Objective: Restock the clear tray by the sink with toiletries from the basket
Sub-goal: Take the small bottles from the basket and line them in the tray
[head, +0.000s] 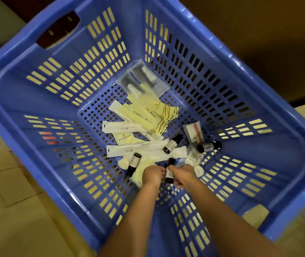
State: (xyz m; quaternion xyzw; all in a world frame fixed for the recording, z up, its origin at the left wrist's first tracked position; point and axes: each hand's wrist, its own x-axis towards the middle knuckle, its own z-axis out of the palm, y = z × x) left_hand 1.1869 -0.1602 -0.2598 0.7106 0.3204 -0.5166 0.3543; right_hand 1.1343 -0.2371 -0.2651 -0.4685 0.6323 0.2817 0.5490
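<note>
A big blue basket [36, 101] has lots of small toiletries lying on its floor. Both hands reach in at 6 o'clock. The right hand [182, 175] has its fingers and thumb wrapped around a small dark bottle [168, 176]. The left hand [152, 174] is right beside it at 9 o'clock, fingers curled down into the pile; I cannot tell if it holds anything. Another dark bottle [134, 163] lies at 7 o'clock on the floor, one more [172, 144] lies near the middle, and a third [208, 146] at 4 o'clock. Long white packets [122, 127] and yellow packets [142, 115] are heaped in the middle. Two clear pouches [140, 80] lean on the wall at 12 o'clock. A clear pouch with something red inside [194, 133] sits at 3 o'clock.
</note>
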